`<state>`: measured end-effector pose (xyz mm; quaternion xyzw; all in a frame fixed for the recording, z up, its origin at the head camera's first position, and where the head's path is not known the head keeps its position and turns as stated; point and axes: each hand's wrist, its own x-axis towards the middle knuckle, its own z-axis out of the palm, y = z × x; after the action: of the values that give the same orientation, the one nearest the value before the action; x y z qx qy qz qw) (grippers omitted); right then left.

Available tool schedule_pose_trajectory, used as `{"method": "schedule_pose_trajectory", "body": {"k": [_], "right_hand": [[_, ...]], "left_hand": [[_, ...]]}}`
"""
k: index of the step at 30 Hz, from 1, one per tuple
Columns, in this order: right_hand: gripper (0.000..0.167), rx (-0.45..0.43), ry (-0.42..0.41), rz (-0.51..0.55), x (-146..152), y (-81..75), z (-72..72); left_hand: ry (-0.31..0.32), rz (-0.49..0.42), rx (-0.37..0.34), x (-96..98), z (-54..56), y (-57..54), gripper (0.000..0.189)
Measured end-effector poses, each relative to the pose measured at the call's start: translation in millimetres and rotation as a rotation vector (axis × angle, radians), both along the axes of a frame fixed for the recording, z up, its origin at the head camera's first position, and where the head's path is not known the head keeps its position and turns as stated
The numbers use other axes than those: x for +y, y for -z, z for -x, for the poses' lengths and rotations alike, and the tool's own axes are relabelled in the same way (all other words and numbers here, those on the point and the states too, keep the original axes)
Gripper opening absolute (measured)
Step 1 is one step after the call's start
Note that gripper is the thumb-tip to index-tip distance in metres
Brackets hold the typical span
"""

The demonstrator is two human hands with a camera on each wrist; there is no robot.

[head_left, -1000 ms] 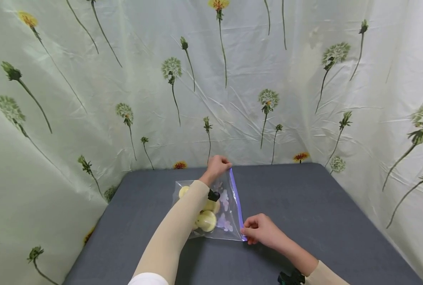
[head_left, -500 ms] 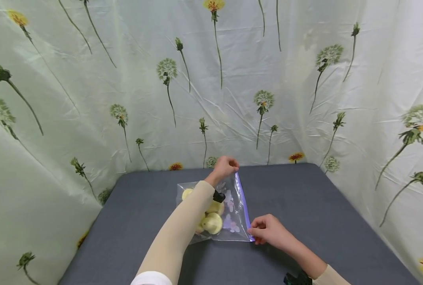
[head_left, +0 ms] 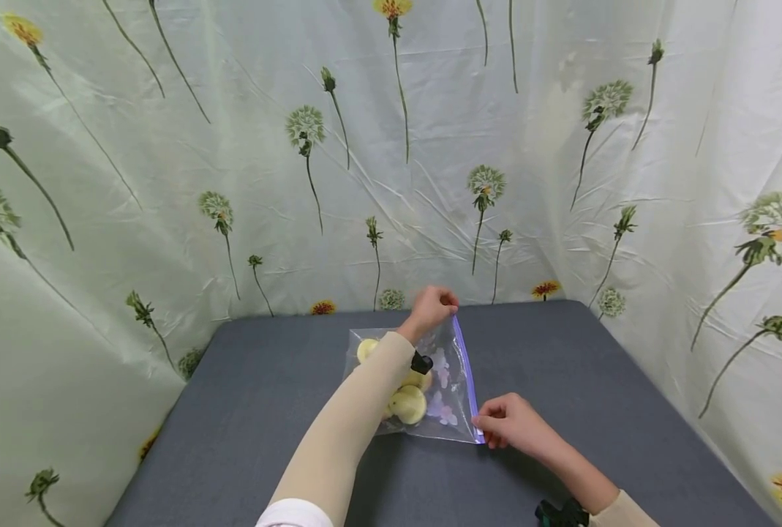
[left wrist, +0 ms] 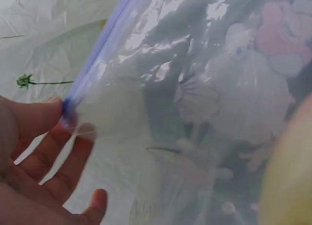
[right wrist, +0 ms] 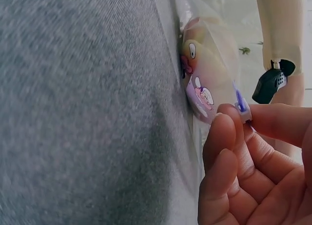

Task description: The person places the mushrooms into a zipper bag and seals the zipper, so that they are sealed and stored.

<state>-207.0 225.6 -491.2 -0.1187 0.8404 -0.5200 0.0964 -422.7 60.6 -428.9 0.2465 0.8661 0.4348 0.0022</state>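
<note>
A clear zip bag (head_left: 455, 380) lies between my hands, with several pale yellow round things (head_left: 407, 405) inside; their kind is unclear. Cartoon figures are printed on its plastic, and a purple zip strip (head_left: 464, 362) edges its right side. My left hand (head_left: 431, 306) pinches the far end of that strip between thumb and forefinger; in the left wrist view its other fingers are spread behind the plastic. At the near end, my right hand (head_left: 512, 424) pinches a small white slider (right wrist: 243, 111) on the strip. My left forearm hides part of the bag.
A dark grey table (head_left: 265, 410) lies under the bag. Behind it and along both sides hangs a pale curtain (head_left: 265, 161) printed with dandelions. A black wrist device (head_left: 422, 363) sits on the left wrist, another (head_left: 562, 512) on the right.
Both hands and the bag have shifted to the right over the table. Each hand keeps its pinch on its end of the purple strip. The head view has turned slightly.
</note>
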Motion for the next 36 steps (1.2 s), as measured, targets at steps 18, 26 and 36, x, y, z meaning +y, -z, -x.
{"method": "schedule_pose_trajectory", "body": {"k": [18,26,36], "right_hand": [[0.032,0.052,0.04,-0.139,10.9,0.3,10.7],[0.032,0.106,0.109,-0.237,8.9,-5.1,16.1],[0.018,0.223,0.27,-0.461,7.8,-27.1,14.9]], "left_hand": [[-0.059,0.097,0.014,-67.6,-37.5,-11.8,0.031],[-0.175,0.108,0.124,-116.0,-80.1,-17.3,0.04],[-0.322,0.23,0.374,-155.4,-128.7,-5.0,0.046]]}}
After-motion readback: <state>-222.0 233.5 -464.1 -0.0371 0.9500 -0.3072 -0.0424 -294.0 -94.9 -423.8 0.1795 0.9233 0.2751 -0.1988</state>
